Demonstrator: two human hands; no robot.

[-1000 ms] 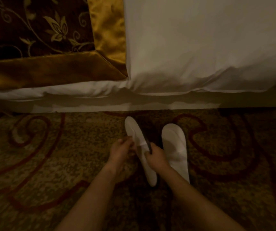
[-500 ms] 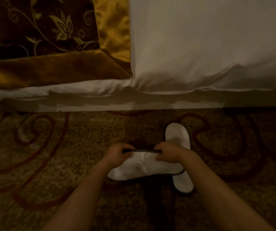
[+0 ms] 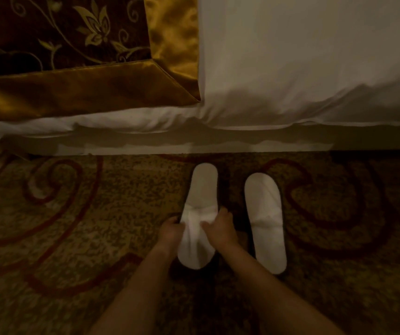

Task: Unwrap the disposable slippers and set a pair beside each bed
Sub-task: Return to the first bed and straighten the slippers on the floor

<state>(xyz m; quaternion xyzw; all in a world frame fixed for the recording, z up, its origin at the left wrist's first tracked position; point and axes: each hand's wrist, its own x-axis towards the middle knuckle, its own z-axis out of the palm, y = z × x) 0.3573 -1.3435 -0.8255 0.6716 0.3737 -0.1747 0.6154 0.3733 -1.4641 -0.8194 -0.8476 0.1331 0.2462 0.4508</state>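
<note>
Carpet with dark red swirls on a speckled tan ground lies under everything I am working on. Two white slippers sit on it beside the bed, both with their toes pointing at the bed's edge. The right slipper lies flat by itself, sole down, with nothing touching it. The left slipper sits just beside it with a strip of carpet between them, reaches a little nearer to the bed, and leans slightly to the left.

My left hand is on the left slipper's left edge, about halfway along, with the fingers curled in against the side. My right hand is on its right edge at the same level, fingers bent over the strap where the foot opening begins. Both hands are pinching the slipper from opposite sides, and its white fabric bunches a little between them. My bare forearms run down to the bottom of the view.

The bed fills the top of the view. White bedding hangs over its side, and its lower hem is close to the slipper toes. To the left a dark brown runner with a gold floral pattern and a wide gold satin border lies across the bedding.
</note>
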